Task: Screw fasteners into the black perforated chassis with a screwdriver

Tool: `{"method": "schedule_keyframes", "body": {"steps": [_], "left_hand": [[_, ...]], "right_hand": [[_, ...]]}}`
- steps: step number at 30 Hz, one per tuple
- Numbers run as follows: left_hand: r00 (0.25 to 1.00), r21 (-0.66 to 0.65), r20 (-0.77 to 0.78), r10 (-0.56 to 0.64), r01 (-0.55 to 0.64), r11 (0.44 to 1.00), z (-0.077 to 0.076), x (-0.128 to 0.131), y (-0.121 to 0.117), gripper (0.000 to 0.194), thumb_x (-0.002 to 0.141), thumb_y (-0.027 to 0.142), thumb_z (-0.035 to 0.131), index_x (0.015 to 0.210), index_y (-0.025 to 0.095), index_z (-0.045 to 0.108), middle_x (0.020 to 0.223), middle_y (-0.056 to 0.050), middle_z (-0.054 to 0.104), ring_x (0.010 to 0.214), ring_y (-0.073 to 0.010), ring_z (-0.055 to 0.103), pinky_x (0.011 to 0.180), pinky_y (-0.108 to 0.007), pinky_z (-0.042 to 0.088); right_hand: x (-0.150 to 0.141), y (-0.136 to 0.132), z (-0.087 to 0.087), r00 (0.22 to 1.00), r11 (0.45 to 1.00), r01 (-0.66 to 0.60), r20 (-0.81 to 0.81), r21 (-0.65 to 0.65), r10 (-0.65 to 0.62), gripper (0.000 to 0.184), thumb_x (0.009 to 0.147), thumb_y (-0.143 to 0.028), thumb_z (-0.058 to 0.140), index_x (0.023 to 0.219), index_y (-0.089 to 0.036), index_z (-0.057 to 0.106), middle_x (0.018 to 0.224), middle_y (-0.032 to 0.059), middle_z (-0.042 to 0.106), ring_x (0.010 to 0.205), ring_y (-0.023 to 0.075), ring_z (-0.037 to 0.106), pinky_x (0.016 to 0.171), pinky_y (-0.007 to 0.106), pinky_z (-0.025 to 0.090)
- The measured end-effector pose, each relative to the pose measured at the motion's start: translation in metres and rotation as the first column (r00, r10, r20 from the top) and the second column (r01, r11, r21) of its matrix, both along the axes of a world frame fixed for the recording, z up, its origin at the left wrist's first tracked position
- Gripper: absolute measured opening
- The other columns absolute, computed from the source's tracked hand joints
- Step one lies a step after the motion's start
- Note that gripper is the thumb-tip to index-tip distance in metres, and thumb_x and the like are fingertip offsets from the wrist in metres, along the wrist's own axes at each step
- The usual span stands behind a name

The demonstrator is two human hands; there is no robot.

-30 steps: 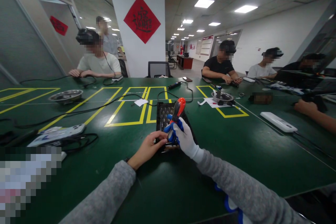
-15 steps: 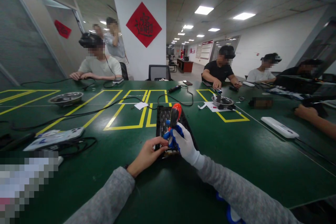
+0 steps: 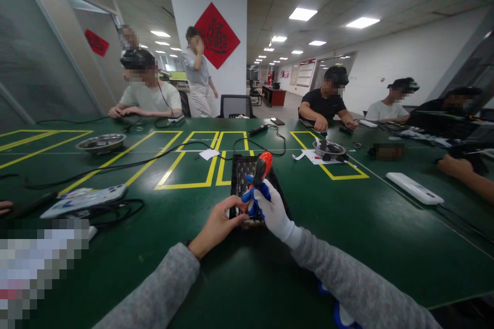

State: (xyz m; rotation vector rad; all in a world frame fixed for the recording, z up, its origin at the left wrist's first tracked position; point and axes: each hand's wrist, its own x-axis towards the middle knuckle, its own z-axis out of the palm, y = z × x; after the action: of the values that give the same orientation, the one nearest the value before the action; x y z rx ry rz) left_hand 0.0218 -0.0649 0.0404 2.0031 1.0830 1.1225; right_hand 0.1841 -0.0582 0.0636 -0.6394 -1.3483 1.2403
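My right hand [image 3: 276,213], in a white glove with blue-coated fingers, is closed around a screwdriver [image 3: 263,167]. The red and black handle leans up and away from me; the shaft and tip are hidden behind the fingers. Bare and pinched, my left hand [image 3: 223,219] is at the near left corner of a black tray-like case [image 3: 238,167], close to the gloved fingers. Whatever lies between its thumb and fingertips is too small to make out. The case lies on the green table and its inside shows a patterned, grey-black surface, partly covered by my hands.
A metal bowl [image 3: 101,144] stands at left; another bowl [image 3: 329,149] with dark parts sits on paper at right. Cables [image 3: 173,151] cross the table. A white power bank-like box [image 3: 415,188] lies right, phone-like devices [image 3: 87,200] left. Several people sit around the table.
Both hands stay at the case with nearly the same grip; the screwdriver handle has shifted slightly right in view. In the background, a standing person has moved right in front of the pillar.
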Motion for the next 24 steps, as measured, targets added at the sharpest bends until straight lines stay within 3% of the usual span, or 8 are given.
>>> {"method": "schedule_keyframes", "body": {"steps": [3,9,15,24], "left_hand": [[1.0,-0.008,0.014,0.017,-0.017,1.0,-0.0019,-0.0002,0.0011,0.012,0.075,0.025,0.066,0.082,0.015,0.064,0.083,-0.004,0.067,0.08,-0.018,0.061,0.078,-0.029,0.047],[0.999,-0.029,0.014,-0.044,0.044,0.999,-0.0077,-0.0032,0.0044,0.016,0.083,0.024,0.056,0.091,0.015,0.066,0.091,-0.006,0.068,0.086,-0.0185,0.061,0.082,-0.03,0.046],[1.0,0.037,0.002,-0.02,0.02,0.999,-0.0027,0.0006,0.0011,0.014,0.079,0.027,0.062,0.087,0.016,0.062,0.086,-0.003,0.064,0.081,-0.0164,0.058,0.077,-0.028,0.046],[0.999,0.083,-0.027,-0.041,0.043,0.996,-0.003,-0.0027,0.0014,0.015,0.087,0.026,0.051,0.091,0.016,0.062,0.087,-0.004,0.063,0.081,-0.0156,0.058,0.075,-0.027,0.045]], "right_hand": [[-0.0003,-0.0009,0.0,1.0,1.0,-0.012,0.003,0.013,0.012,0.035,0.082,-0.037,0.056,0.112,-0.018,0.052,0.079,0.0014,0.062,0.062,0.0095,0.057,0.054,0.021,0.048],[0.0003,-0.0012,0.0008,0.999,0.999,-0.039,-0.005,0.021,0.039,0.036,0.084,-0.037,0.052,0.115,-0.018,0.052,0.078,0.0014,0.062,0.058,0.0083,0.054,0.053,0.021,0.047],[0.0017,0.0002,0.0034,1.0,0.999,0.027,-0.008,0.033,-0.027,0.035,0.084,-0.036,0.051,0.115,-0.018,0.052,0.075,0.0009,0.062,0.055,0.0084,0.053,0.051,0.021,0.047],[-0.0002,-0.0021,0.0065,0.992,0.994,0.103,0.065,0.024,-0.104,0.038,0.083,-0.037,0.053,0.116,-0.018,0.053,0.076,0.0008,0.062,0.059,0.0087,0.055,0.057,0.022,0.049]]}}
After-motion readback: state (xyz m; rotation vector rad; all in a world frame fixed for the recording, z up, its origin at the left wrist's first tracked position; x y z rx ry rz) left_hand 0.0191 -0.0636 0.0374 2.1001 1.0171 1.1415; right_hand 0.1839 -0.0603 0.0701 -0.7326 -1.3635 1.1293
